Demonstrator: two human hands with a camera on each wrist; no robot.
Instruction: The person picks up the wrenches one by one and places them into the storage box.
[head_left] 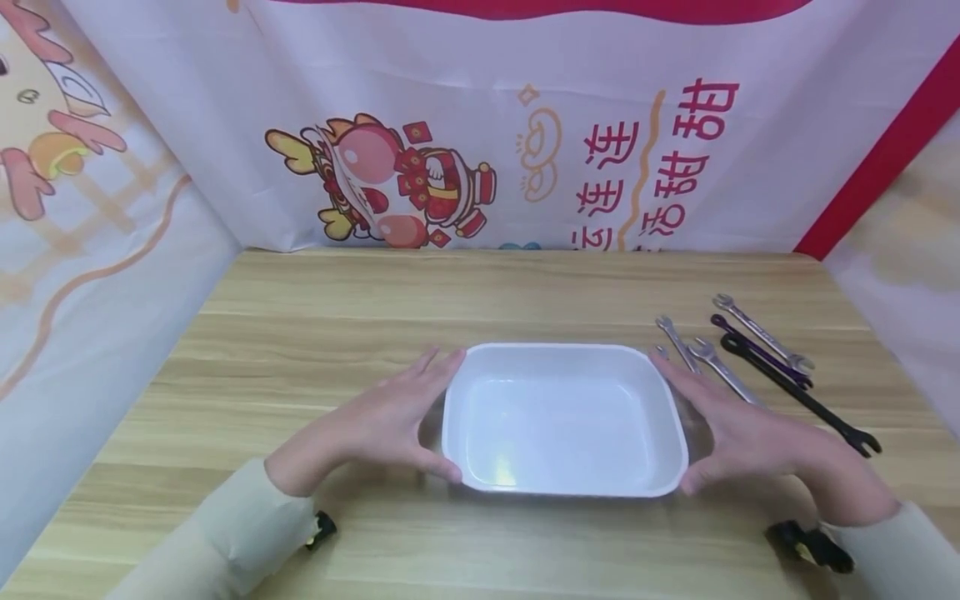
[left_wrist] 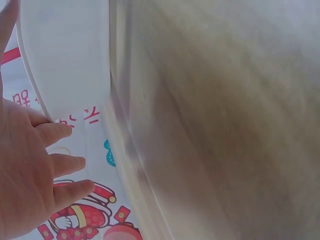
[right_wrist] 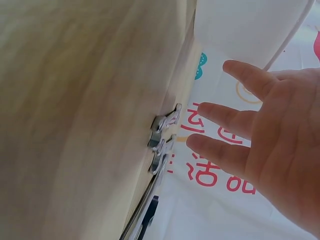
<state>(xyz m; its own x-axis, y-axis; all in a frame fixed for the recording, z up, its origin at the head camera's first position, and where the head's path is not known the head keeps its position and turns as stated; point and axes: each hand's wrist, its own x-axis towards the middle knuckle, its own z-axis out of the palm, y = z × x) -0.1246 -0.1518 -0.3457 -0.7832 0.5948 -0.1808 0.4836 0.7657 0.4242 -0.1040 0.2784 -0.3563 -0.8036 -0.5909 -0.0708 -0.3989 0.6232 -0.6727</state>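
Fingers (head_left: 445, 372) at opp. ends; wht tray (head_left: 562, 433) b/w L hand (head_left: 393, 421) & R hand (head_left: 742, 429).

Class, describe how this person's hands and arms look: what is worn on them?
The left hand and right hand are bare, with no gloves. The left sleeve and right sleeve are plain and pale cream. Small black pieces show beside both.

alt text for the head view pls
A white tray between a person's left grip and right grip, one at each short end, with a wood-grain table beneath. Several wrenches lie to the right; printed fabric hangs behind.
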